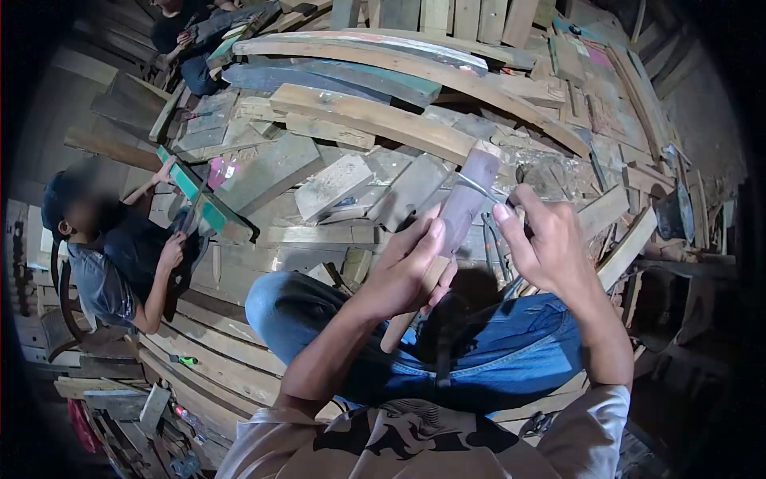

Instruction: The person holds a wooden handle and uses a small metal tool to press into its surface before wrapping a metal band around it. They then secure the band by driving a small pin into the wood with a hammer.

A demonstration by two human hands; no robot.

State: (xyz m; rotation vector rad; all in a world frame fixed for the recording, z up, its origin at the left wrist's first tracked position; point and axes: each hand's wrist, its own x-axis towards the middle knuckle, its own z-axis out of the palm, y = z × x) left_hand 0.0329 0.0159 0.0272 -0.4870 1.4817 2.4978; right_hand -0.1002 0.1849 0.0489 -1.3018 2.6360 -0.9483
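Evidently, head view: rounded purplish-brown wooden piece (471,199), right of centre, tilted above lap; left hand's (411,259) fingers clamped around it. Right hand's (550,239) fingers pinched on slim metal tool (479,188) lying across wood. Risk: wood rolling in loose grip, or uneven push, could make tool skid into left fingers. Count: one wooden piece, one tool, two hands, two co-workers, at left (112,255) and upper left (179,32).

wood blocks (335,188) lie beyond the person's legs (519,339).
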